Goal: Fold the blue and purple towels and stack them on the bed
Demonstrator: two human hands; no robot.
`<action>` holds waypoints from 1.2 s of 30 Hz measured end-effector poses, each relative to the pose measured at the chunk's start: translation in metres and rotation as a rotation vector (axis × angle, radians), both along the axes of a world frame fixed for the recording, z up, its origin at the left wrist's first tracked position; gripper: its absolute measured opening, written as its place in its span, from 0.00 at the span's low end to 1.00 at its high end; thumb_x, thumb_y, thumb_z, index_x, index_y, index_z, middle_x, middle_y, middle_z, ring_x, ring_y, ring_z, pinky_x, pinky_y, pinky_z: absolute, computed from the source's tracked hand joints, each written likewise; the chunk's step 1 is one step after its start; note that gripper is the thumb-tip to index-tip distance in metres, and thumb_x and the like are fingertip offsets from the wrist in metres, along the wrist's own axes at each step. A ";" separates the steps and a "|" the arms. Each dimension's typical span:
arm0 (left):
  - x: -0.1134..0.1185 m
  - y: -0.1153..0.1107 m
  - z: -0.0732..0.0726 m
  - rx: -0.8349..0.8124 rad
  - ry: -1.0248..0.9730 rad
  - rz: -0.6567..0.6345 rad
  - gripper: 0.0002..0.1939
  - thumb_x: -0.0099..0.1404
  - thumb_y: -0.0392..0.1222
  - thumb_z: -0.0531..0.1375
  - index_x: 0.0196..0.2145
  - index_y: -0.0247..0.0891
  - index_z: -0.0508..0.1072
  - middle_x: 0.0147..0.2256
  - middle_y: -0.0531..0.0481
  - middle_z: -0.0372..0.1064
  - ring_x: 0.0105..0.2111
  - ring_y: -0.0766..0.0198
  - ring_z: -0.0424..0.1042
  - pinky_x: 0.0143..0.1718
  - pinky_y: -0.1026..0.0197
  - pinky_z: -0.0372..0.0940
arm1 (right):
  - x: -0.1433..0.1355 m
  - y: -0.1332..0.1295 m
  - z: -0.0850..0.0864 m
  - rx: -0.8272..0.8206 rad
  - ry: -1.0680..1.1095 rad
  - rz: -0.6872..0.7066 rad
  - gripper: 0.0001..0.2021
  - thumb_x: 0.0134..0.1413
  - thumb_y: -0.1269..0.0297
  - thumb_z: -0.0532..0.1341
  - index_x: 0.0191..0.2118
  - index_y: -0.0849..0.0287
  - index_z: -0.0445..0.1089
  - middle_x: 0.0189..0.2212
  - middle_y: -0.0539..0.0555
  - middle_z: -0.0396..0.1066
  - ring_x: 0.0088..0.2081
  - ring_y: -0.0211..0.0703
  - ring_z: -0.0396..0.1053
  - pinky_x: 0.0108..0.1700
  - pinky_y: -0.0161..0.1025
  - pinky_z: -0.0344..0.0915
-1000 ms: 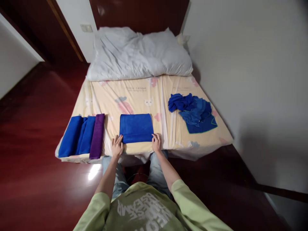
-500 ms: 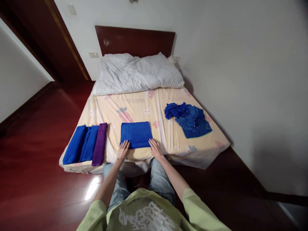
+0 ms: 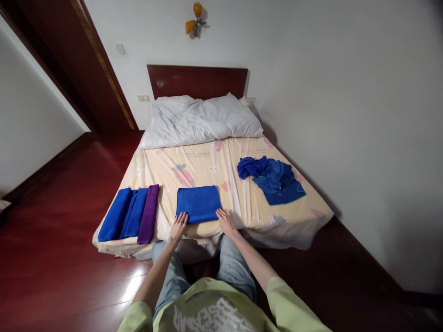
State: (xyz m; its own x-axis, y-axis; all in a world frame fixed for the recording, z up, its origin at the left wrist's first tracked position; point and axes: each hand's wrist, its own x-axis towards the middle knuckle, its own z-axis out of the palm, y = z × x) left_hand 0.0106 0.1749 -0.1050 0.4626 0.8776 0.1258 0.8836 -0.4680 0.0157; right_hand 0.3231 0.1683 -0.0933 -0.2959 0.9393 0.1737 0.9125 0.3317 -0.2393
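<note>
A folded blue cloth [image 3: 199, 203] lies flat near the bed's front edge, between my hands. My left hand [image 3: 179, 224] rests at its near left corner, fingers stretched out and slightly apart. At the near right corner is my right hand [image 3: 225, 219], its fingers also extended over the edge. The thumbs' hold on the cloth cannot be made out. To the left lie folded blue cloths [image 3: 119, 214] side by side, with a narrow folded purple cloth [image 3: 148, 214] beside them. Crumpled blue cloths [image 3: 273, 177] form a loose pile on the right.
The bed [image 3: 166, 166] has a patterned yellow sheet. A white quilt [image 3: 202, 120] lies across its far end, before a dark wooden headboard [image 3: 197, 80]. A wall [image 3: 363, 138] rises along the right side, and a wall lamp [image 3: 195, 23] hangs above.
The raised strip along the blue cloth's near edge no longer shows; its surface looks even. My hands remain at the near corners. The view has tilted upward, bringing the wall lamp into sight.
</note>
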 end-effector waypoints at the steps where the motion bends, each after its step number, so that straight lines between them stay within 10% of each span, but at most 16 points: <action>1: -0.004 -0.010 -0.002 0.002 -0.009 -0.023 0.40 0.59 0.22 0.46 0.69 0.37 0.58 0.67 0.38 0.57 0.69 0.51 0.54 0.67 0.41 0.56 | 0.003 -0.010 -0.003 0.005 0.003 0.019 0.29 0.56 0.81 0.52 0.63 0.62 0.68 0.62 0.64 0.67 0.65 0.50 0.64 0.69 0.54 0.56; 9: -0.032 -0.056 -0.023 -0.201 -0.323 -0.015 0.41 0.55 0.22 0.46 0.66 0.38 0.63 0.67 0.44 0.59 0.69 0.58 0.54 0.69 0.45 0.53 | 0.013 -0.068 -0.025 -0.070 0.175 0.005 0.34 0.52 0.84 0.51 0.65 0.57 0.66 0.65 0.58 0.64 0.67 0.47 0.60 0.69 0.53 0.56; 25: -0.036 -0.034 -0.007 -0.275 -0.834 0.240 0.29 0.49 0.29 0.52 0.49 0.38 0.77 0.52 0.46 0.76 0.56 0.55 0.72 0.63 0.46 0.63 | 0.027 -0.034 -0.026 -0.182 0.802 -0.157 0.27 0.44 0.78 0.55 0.51 0.57 0.75 0.47 0.55 0.78 0.52 0.46 0.75 0.60 0.48 0.69; 31: -0.035 -0.023 0.007 -0.332 -0.913 0.355 0.21 0.61 0.46 0.55 0.49 0.37 0.75 0.45 0.43 0.79 0.43 0.53 0.78 0.50 0.50 0.72 | 0.029 -0.021 -0.039 -0.206 0.937 -0.277 0.16 0.52 0.59 0.60 0.44 0.59 0.76 0.26 0.52 0.76 0.29 0.44 0.74 0.36 0.41 0.74; 36: -0.033 -0.015 0.004 -0.293 -0.968 0.427 0.23 0.61 0.58 0.55 0.43 0.37 0.74 0.39 0.41 0.78 0.40 0.53 0.78 0.43 0.54 0.73 | 0.030 -0.014 -0.046 -0.166 1.005 -0.348 0.19 0.51 0.48 0.62 0.40 0.59 0.74 0.29 0.55 0.77 0.32 0.47 0.75 0.37 0.41 0.73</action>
